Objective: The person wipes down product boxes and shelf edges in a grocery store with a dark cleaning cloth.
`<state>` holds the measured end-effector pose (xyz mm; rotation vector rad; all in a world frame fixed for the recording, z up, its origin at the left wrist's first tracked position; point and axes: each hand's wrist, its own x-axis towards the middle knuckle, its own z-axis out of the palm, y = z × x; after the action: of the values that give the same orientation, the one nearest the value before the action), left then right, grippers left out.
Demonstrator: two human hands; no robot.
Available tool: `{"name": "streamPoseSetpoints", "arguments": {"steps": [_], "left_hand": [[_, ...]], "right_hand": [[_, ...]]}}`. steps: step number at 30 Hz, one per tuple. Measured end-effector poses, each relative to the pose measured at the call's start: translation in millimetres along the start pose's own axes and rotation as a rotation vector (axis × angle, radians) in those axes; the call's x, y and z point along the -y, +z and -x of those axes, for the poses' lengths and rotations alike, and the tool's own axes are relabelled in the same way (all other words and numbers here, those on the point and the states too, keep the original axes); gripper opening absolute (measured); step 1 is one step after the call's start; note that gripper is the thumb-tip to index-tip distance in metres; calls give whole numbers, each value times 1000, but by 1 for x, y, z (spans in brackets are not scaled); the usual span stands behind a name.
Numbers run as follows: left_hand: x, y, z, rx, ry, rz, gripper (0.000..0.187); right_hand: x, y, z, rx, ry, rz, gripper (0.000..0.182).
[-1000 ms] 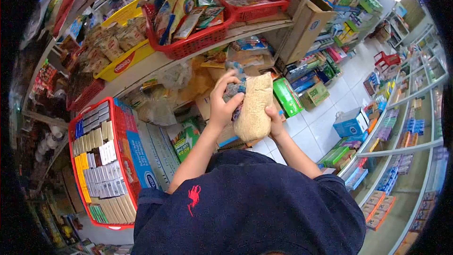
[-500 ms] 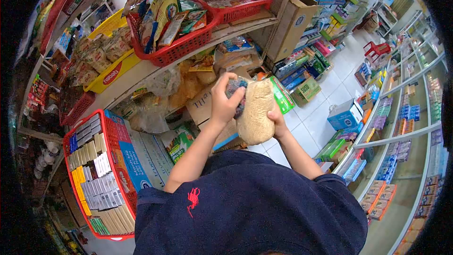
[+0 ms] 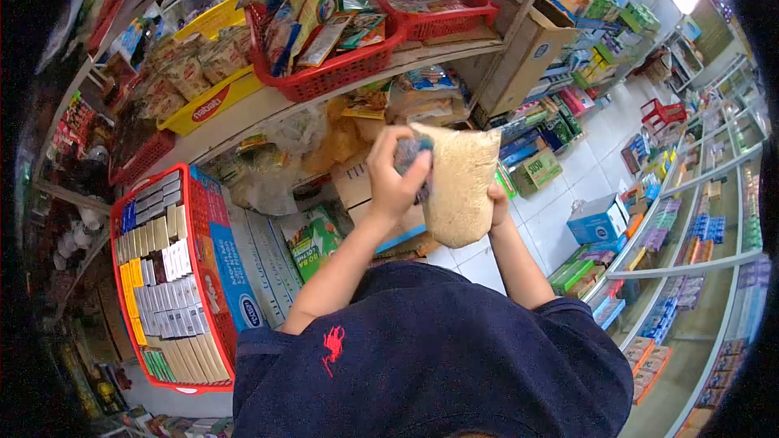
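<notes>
A clear plastic bag packed with beige, crumb-like contents is held up in front of my chest. My right hand grips its right side, with most of the fingers hidden behind it. My left hand is curled round a bunched grey-blue cloth, which lies against the bag's upper left side. Motion blurs the left fingers a little. Below and behind the bag stands an open-looking cardboard box on the floor under the shelf.
A red basket of small packed boxes stands at my left. Above, a shelf carries red baskets of packets and a yellow tray. Glass display cases line the right side. A blue-and-white carton and a red stool stand on the tiled floor.
The view has shifted, so the shelves sit further right. The bag now turns its broad side more towards me, and my left hand with the cloth has moved slightly down along its edge.
</notes>
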<state>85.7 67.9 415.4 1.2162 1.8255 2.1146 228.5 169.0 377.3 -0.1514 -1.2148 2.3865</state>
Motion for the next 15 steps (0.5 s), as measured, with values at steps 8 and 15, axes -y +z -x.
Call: {"name": "streamPoseSetpoints", "arguments": {"steps": [8,15], "left_hand": [[-13,5,45,159,81,1,25],[-38,12,-3,78,270,-256,27]], "right_hand": [[8,-9,-5,-187,73,-111,75],[-9,-2,-7,3,97,27,71]]}}
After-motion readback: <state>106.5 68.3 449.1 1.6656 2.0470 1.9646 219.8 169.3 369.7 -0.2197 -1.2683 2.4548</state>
